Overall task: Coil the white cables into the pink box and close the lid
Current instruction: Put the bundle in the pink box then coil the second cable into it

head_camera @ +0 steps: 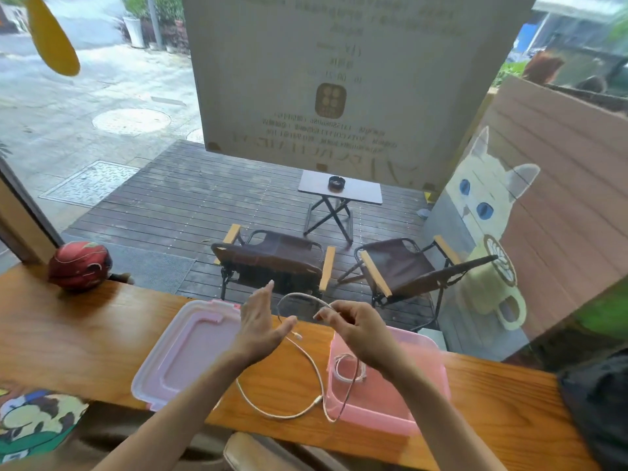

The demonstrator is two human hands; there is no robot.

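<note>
- Right hand [356,329]: fingers [326,314] pinched together on a white cable [316,372], held above the counter.
- From that pinch the cable arcs up and left toward the left hand, then drops past its thumb; a plug end hangs just below the thumb.
- Left hand [260,322]: fingers apart and straight, palm facing right, thumb just beside the arc (contact cannot be told).
- Below both hands the cable loops across the counter [68,338] and runs up over the box's near-left rim.
- Pink box [384,402], open, sits under the right wrist; a coiled cable [350,367] lies inside.
- The lid [190,348] lies flat on the counter under the left forearm, left of the box.
</note>
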